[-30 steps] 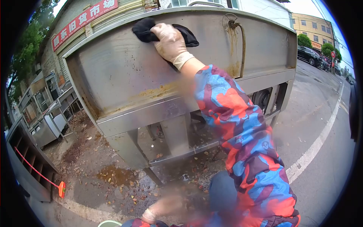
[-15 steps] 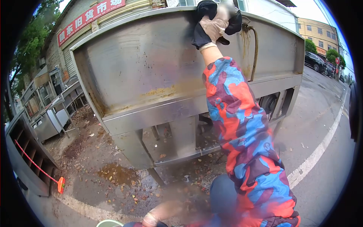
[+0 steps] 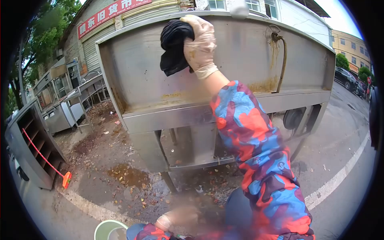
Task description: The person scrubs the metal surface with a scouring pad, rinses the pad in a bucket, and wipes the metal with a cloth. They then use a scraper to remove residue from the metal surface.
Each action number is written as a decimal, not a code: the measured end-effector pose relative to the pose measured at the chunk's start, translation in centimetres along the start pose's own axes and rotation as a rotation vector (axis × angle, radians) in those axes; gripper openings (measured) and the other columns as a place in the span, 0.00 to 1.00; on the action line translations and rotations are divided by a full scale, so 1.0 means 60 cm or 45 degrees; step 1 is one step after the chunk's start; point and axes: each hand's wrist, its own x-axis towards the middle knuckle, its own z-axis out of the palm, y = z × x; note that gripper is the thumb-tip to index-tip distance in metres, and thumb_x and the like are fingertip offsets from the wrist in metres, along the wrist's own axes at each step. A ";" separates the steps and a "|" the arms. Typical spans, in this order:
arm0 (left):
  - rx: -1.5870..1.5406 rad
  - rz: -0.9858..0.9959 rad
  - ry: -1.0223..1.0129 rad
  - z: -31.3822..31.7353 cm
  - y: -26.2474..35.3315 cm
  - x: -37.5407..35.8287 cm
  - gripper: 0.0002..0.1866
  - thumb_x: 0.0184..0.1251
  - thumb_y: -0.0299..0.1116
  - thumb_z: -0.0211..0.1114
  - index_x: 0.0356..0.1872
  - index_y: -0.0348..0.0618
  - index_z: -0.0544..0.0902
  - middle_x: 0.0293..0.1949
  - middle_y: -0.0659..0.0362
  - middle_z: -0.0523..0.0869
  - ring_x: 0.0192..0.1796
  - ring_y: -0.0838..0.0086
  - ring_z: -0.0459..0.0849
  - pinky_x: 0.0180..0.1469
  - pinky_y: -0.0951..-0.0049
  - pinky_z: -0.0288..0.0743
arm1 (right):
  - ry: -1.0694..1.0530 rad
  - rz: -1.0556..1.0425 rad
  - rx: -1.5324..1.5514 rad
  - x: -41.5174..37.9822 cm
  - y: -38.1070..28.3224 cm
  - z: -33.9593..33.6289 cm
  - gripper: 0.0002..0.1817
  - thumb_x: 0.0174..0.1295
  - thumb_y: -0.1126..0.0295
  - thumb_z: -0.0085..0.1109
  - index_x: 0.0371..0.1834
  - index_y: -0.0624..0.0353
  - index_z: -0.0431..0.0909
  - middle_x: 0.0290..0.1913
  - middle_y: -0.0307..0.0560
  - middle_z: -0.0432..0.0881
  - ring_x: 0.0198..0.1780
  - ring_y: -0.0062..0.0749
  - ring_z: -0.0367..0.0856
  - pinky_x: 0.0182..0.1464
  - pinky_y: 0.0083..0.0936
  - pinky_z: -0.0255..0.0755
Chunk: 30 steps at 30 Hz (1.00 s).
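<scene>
My right hand (image 3: pixel 201 46), in a pale thin glove with brownish smudges, is closed on a bunched black cloth (image 3: pixel 176 45). It holds the cloth against the upper part of a large stainless steel panel (image 3: pixel 136 76), left of its middle. Rusty yellow stains mark the panel's lower edge and run down beneath a pipe fitting (image 3: pixel 275 37). Low in the view, my left hand (image 3: pixel 180 218) is near my knee, also gloved; its fingers are too blurred to make out.
A pale green bucket (image 3: pixel 105 230) stands at the bottom left. An orange broom (image 3: pixel 67 180) leans on a metal shelf unit (image 3: pixel 30 136). A thin bent pipe (image 3: pixel 283 64) hangs on the panel's right. Wet ground with a puddle (image 3: pixel 128 176) and leaves lies below.
My right hand has moved left and slightly down across the panel with the black cloth. The view has shifted, bringing more of the green bucket into sight.
</scene>
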 end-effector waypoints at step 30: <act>0.112 0.605 0.549 0.037 -0.106 -0.045 0.12 0.69 0.37 0.57 0.42 0.38 0.81 0.34 0.51 0.85 0.36 0.62 0.83 0.38 0.64 0.74 | 0.355 0.029 -0.695 0.047 -0.017 0.190 0.25 0.45 0.65 0.68 0.49 0.59 0.76 0.52 0.52 0.76 0.59 0.50 0.69 0.62 0.41 0.61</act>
